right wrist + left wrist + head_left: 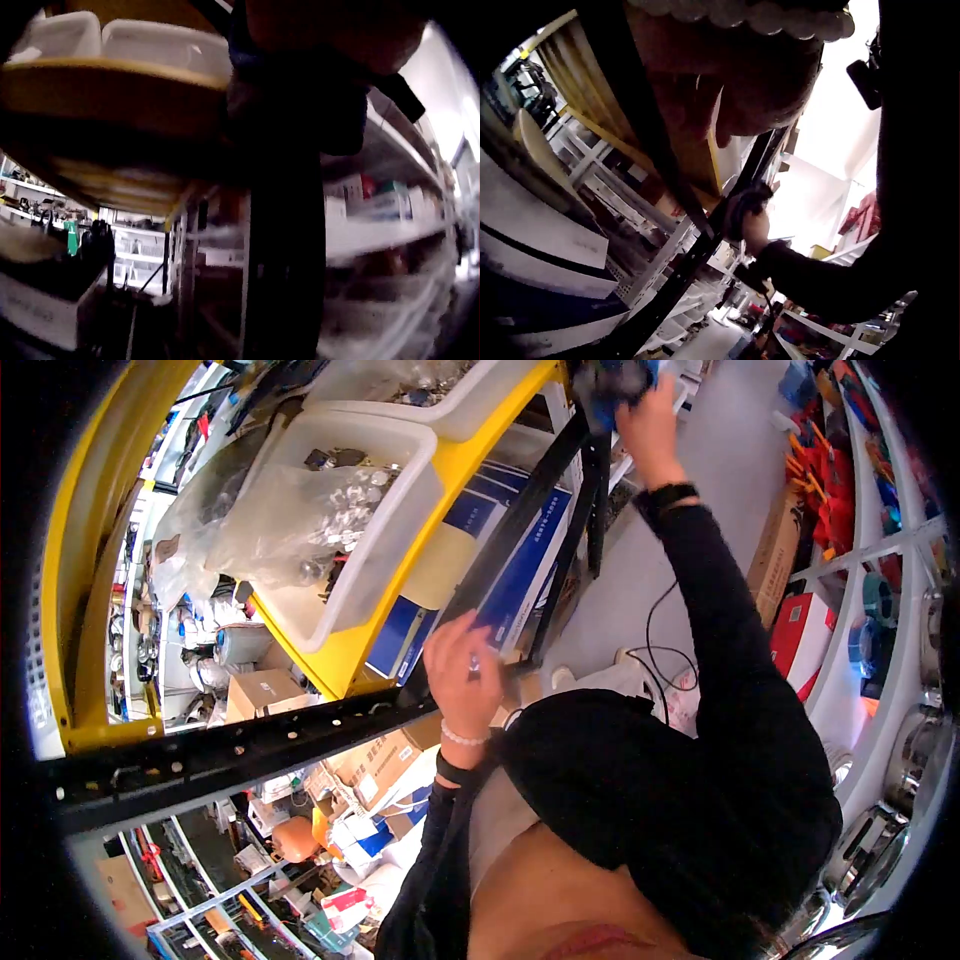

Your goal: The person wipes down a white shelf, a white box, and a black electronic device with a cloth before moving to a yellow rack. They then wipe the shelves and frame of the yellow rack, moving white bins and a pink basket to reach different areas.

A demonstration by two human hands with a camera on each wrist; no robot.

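My right hand (652, 440) grips a blue and black power drill (612, 388) at the top of the head view, beside the far end of a black metal bar (520, 510). In the left wrist view the drill (744, 208) is dark, held up against a black post with holes. My left hand (465, 675), with a beaded bracelet, is at the near end of that bar, where it meets a long black perforated rail (240, 745). Its fingers (690, 112) are loosely bent beside the dark bar, with gaps between them.
White plastic bins (385, 445) with bagged metal parts stand on a yellow-edged shelf (405, 575). Blue and white boxes (530, 570) lie behind the bar. A black cable (650, 630) loops on the floor. Loaded shelves (850, 575) run along the right.
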